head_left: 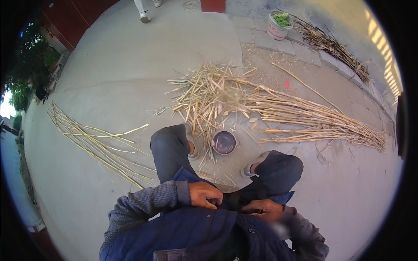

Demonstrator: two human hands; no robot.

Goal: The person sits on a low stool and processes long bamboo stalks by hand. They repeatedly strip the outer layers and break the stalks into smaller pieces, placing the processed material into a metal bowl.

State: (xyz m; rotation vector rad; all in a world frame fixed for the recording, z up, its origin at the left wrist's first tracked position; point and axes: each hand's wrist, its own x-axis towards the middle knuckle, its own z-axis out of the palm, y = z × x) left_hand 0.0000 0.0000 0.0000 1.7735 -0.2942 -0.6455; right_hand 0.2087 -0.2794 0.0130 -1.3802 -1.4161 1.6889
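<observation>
My left hand (205, 194) is closed at the front of my dark blue jacket (187, 230), its fingers curled down toward my lap. On the other side of my waist, my right hand (266, 209) is also closed, fingers bent in against the jacket's edge. What either hand holds, if anything, is hidden. Between my feet stands a small round dark container (224, 142). Just beyond it lies a loose heap of short, split dry stalks (213, 89). A thick bundle of long dry stalks (305, 111) stretches from the heap to the right.
Thinner long stalks (98, 141) lie spread on the concrete floor (117, 69) at the left. At the back right are a white bucket (278, 27) with green leaves and a pile of dark sticks (333, 48) along the wall. Another person's leg (141, 8) shows at the top.
</observation>
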